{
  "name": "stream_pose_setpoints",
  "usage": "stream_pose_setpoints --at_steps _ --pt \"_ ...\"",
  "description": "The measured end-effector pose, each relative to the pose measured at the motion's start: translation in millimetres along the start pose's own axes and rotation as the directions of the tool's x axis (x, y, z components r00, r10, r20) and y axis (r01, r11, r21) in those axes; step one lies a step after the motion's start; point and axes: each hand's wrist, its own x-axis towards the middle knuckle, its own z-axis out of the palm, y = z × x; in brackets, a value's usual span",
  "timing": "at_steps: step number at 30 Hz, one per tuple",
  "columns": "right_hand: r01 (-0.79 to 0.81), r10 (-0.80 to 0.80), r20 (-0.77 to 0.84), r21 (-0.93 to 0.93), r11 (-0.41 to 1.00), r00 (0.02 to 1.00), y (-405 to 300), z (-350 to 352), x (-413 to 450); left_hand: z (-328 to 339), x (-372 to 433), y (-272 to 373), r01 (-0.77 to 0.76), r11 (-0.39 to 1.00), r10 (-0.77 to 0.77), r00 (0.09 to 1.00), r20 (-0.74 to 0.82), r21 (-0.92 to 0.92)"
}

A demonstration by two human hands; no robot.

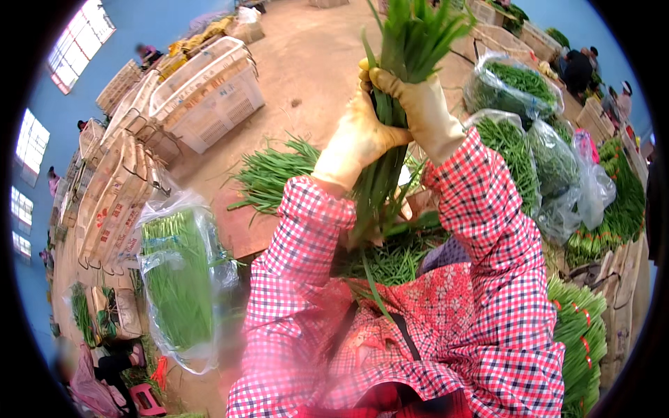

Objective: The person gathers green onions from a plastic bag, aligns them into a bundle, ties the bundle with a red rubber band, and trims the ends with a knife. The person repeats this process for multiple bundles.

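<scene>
A bunch of long flat green leaves, apparently garlic chives (418,39), is raised in front of me, its upper ends fanning out and other leaves hanging down. My left hand (353,138), in a cream rubber glove, grips it from the left. My right hand (426,112), gloved alike, wraps the bunch slightly higher from the right. Below my left wrist, a loose heap of chives (279,170) lies on a reddish board (243,227). Cut leaves (392,258) are strewn by my lap, and one long leaf (376,290) droops over my red floral apron (444,292).
A clear plastic bag of chives (177,277) lies to the left, with white plastic crates (219,115) beyond. Bagged greens (507,151) and chives tied with red bands (577,334) line the right. A person sits at lower left near a pink stool (147,399); others work farther off.
</scene>
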Motion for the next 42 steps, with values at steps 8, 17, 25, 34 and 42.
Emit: stream_pose_setpoints --at_steps 8,17,25,34,42 --pt "0.549 -0.415 0.371 -0.425 0.720 0.831 -54.8 20.5 -39.8 -39.7 -9.4 -16.3 -0.090 0.882 0.031 0.991 -0.132 -0.463" --pt "0.616 0.030 0.620 -0.773 -0.151 0.784 27.2 -12.8 -196.7 -123.7 -15.5 -10.8 -0.108 0.859 -0.158 0.874 -0.460 -0.500" --pt "0.333 0.735 0.534 -0.843 0.423 0.419 9.8 -44.5 -282.6 -174.6 -37.3 26.9 -0.074 0.678 -0.088 0.980 -0.180 -0.731" --pt "-0.071 0.195 0.586 -0.228 0.971 0.787 -45.1 -29.1 -160.6 -148.3 -73.8 48.4 -0.037 0.200 0.246 0.969 0.013 -0.979" --pt "-0.073 0.302 0.388 -0.504 0.860 0.871 13.9 -62.8 -270.4 -190.6 -88.9 44.8 -0.124 0.102 0.359 0.930 -0.080 -0.987"
